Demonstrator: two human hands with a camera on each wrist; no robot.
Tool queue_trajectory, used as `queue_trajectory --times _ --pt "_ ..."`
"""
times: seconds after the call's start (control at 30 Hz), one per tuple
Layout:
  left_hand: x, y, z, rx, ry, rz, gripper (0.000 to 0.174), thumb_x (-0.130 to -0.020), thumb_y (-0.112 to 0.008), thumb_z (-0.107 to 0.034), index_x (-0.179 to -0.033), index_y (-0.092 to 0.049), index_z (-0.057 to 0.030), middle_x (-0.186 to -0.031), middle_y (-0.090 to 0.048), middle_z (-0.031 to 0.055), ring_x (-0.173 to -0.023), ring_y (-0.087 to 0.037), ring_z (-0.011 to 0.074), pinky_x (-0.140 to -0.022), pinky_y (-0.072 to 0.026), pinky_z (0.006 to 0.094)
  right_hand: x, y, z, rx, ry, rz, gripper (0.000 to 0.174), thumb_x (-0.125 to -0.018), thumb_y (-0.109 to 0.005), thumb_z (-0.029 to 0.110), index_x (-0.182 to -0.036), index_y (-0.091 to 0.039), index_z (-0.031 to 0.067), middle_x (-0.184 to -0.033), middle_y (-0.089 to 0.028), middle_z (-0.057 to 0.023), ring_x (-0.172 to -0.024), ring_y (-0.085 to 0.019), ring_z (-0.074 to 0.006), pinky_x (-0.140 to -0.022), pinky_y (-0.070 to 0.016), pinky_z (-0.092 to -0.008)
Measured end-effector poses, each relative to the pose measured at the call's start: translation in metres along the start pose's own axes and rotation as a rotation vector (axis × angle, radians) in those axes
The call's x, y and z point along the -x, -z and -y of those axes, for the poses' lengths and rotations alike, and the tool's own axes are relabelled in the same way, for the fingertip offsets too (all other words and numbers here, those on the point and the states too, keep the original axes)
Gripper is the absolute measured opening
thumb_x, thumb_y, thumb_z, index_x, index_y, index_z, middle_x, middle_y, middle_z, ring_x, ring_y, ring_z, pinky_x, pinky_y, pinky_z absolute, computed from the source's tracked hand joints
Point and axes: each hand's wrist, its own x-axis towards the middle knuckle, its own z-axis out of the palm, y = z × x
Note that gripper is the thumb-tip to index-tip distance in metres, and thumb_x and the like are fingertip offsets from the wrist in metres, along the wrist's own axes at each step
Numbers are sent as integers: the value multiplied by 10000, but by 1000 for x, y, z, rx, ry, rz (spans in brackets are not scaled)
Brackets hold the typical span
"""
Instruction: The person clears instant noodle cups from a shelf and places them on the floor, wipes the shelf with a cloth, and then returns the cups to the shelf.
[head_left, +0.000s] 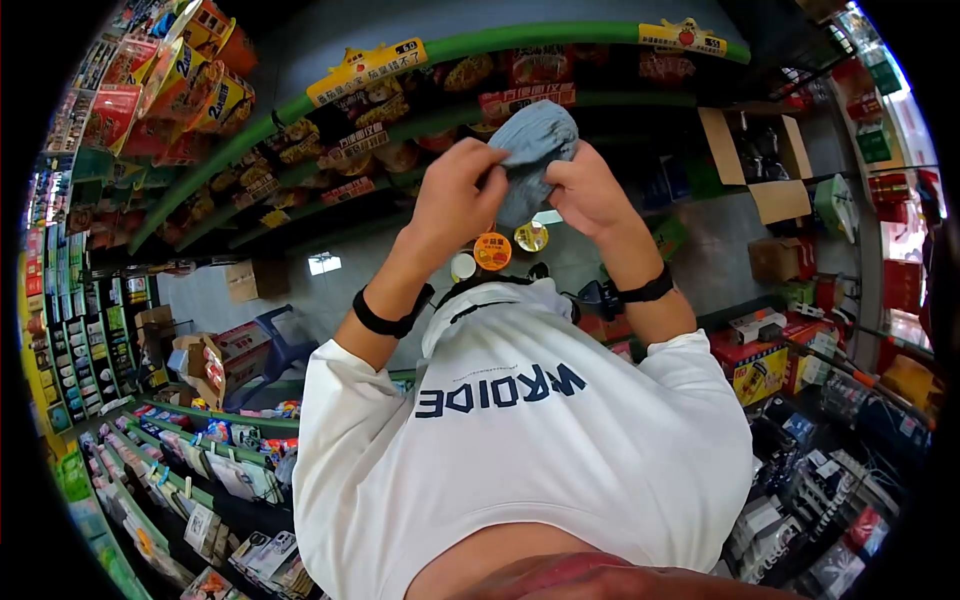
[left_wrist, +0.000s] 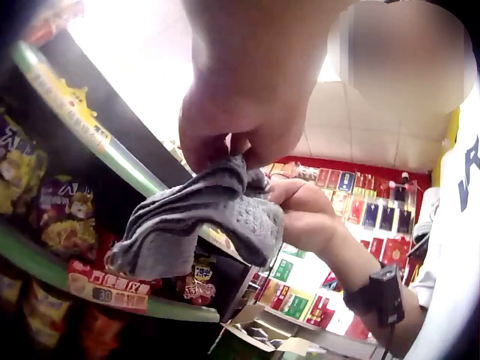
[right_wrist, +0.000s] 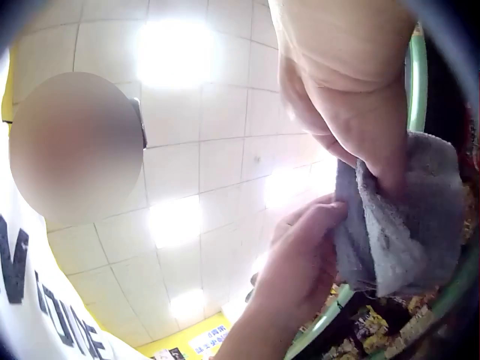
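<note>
A blue-grey cloth (head_left: 538,135), bunched into loose folds, hangs between both hands in front of the shelf. My left hand (head_left: 455,200) pinches it on the left side between thumb and fingers. On the other side my right hand (head_left: 597,195) grips its edge. In the left wrist view the folds of the cloth (left_wrist: 217,214) droop below the left fingers, with the right hand (left_wrist: 307,214) close behind. Seen from the right wrist, the right fingers press into the cloth (right_wrist: 431,217) while the left hand (right_wrist: 296,255) holds its near edge.
Green-edged shelves (head_left: 400,75) of packaged noodles stand just ahead. Below the hands are an orange-lidded tub (head_left: 492,251) and a yellow-lidded tub (head_left: 531,236). An opened cardboard box (head_left: 755,150) lies to the right. A blue plastic stool (head_left: 270,350) stands at left, near goods racks.
</note>
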Motion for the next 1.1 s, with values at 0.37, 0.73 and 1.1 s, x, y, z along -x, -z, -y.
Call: queue_trajectory --times 0.37,0.73,1.1 --pt "51 26 15 242 179 -195 238 -814 -585 -17 -1026 -679 35 -809 -625 128 -722 -608 209 -672 -470 289 7 -29 -86 -9 -12 -279 301 -1010 -458 251 -1130 -604 17 -1089 -668 -83 -942 -660 -214 -858 -526 -365" --pt "93 -13 10 288 31 33 376 -801 -647 -93 -1153 -629 39 -897 -580 177 -796 -595 332 -706 -480 381 26 -52 -87 -363 68 -240 411 -1008 -427 333 -1211 -563 3 -1175 -635 -151 -1083 -605 -288 -1002 -448 -430" --pt "19 -27 15 490 -113 47 158 -815 -574 88 -942 -656 41 -846 -650 112 -740 -631 169 -679 -486 271 6 16 48 -74 271 -390 307 -956 -608 178 -1198 -589 -11 -1159 -654 -129 -1039 -651 -262 -927 -523 -450"
